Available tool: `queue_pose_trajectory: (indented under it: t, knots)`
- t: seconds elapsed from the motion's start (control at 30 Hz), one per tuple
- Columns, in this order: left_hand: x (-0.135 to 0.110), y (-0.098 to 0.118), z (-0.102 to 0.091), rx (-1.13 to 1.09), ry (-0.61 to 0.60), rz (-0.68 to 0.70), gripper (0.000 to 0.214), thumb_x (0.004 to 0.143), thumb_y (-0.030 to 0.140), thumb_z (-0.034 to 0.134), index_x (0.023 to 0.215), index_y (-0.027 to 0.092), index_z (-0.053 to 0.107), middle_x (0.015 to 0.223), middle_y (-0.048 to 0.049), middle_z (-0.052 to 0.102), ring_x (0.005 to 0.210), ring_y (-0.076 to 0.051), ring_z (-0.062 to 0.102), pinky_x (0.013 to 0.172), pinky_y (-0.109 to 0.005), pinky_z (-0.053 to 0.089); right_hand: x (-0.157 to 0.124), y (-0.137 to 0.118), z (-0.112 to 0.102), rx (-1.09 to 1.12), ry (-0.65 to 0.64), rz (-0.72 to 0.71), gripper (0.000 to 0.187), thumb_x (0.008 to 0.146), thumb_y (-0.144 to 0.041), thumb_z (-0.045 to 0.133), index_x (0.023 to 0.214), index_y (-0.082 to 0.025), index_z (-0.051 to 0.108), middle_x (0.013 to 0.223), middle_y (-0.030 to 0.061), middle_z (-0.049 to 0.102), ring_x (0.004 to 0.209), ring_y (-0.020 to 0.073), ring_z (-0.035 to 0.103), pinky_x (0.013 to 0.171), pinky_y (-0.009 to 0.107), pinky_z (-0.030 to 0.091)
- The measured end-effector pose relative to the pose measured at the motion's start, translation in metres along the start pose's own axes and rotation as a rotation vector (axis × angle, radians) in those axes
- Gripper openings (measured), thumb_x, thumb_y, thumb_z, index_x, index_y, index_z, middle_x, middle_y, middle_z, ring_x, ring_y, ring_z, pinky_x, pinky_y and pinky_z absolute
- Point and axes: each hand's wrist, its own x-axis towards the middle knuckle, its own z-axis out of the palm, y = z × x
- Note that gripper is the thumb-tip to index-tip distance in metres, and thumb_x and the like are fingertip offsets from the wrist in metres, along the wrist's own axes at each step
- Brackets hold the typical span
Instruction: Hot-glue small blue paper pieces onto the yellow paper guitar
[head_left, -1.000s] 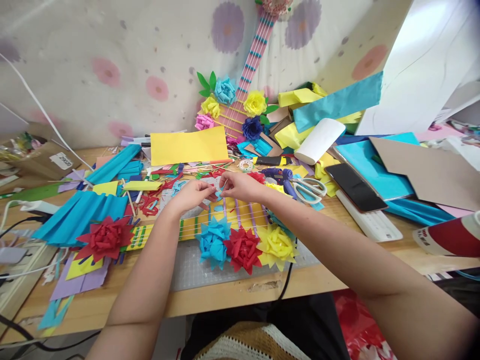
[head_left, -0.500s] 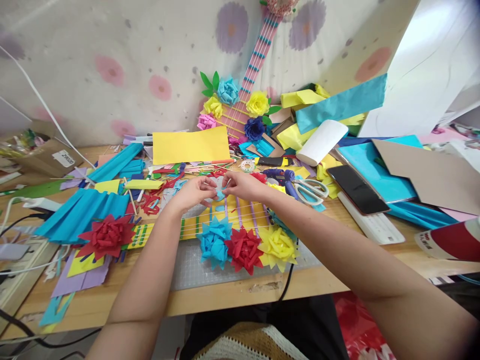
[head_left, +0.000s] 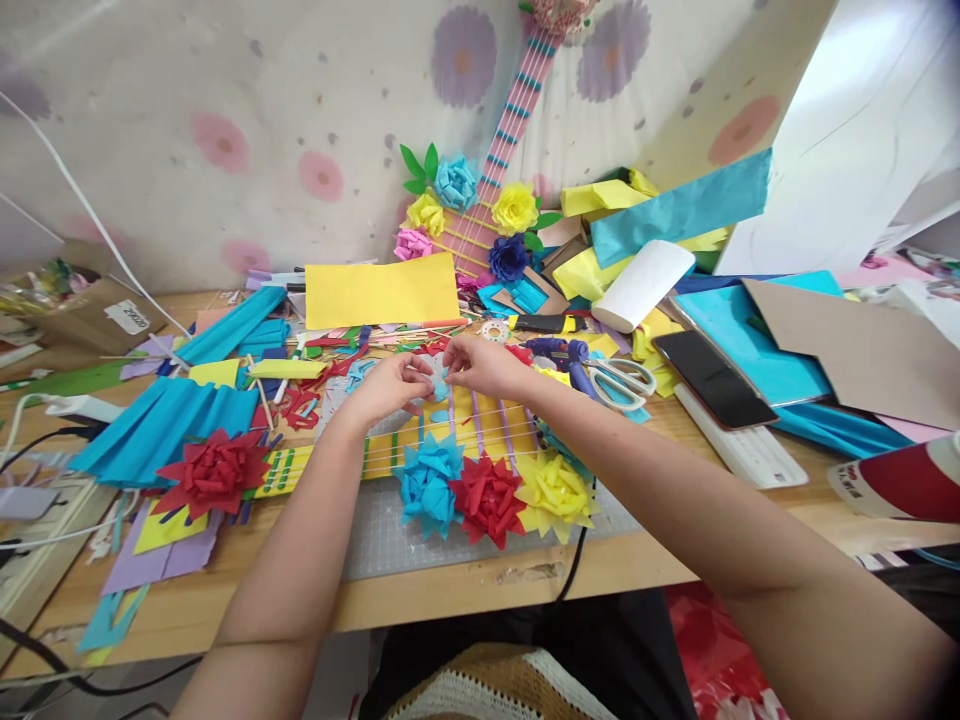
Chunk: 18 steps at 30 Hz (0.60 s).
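Observation:
Between my two hands is a small light-blue paper piece (head_left: 440,385), partly covered by fingers. My left hand (head_left: 394,388) is closed on it from the left, thumb and fingers pinched together. From the right, the fingertips of my right hand (head_left: 480,366) pinch at its upper edge. Both hands hover over a yellow paper guitar (head_left: 480,425) with purple strips and white strings. Along the guitar's near edge sit a blue paper flower (head_left: 430,485), a red paper flower (head_left: 489,500) and a yellow paper flower (head_left: 556,495). Another red flower (head_left: 214,473) lies at the neck end.
A pink paper guitar (head_left: 480,215) leans on the wall. Scissors (head_left: 619,382), a glue gun (head_left: 562,355), a phone (head_left: 715,378) and a white case (head_left: 646,285) lie to the right. Blue crepe paper (head_left: 176,425) is at left, a red cup (head_left: 900,480) at far right.
My right hand has risen slightly, with its fingertips a little higher on the blue paper piece. My left hand stays almost where it was.

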Motion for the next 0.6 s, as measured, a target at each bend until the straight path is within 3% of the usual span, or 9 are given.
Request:
queue_pose_trajectory:
  t: [0.3,0.6]
  knots:
    - [0.0002,0.0026,0.0054,0.025,0.012,-0.017,0.021,0.07,0.012,0.063,0.087,0.017,0.052,0.069,-0.0023,0.067,0.079,-0.021,0.07,0.049,-0.022,0.051,-0.0027,-0.0044,0.0004,-0.051,-0.05,0.035,0.02,0.073,-0.016,0.066,0.089,-0.02,0.054,0.088,0.0009,0.072,0.083,0.0145,0.066,0.065,0.022,0.044]
    - [0.005,-0.0045,0.0046,0.053,-0.002,-0.004,0.022,0.068,0.015,0.063,0.088,0.017,0.052,0.07,-0.0028,0.067,0.075,-0.02,0.068,0.047,-0.021,0.047,0.0004,-0.0002,-0.0076,-0.092,0.01,0.029,0.02,0.072,-0.013,0.063,0.089,-0.019,0.056,0.084,0.0007,0.071,0.079,0.0142,0.064,0.063,0.023,0.041]
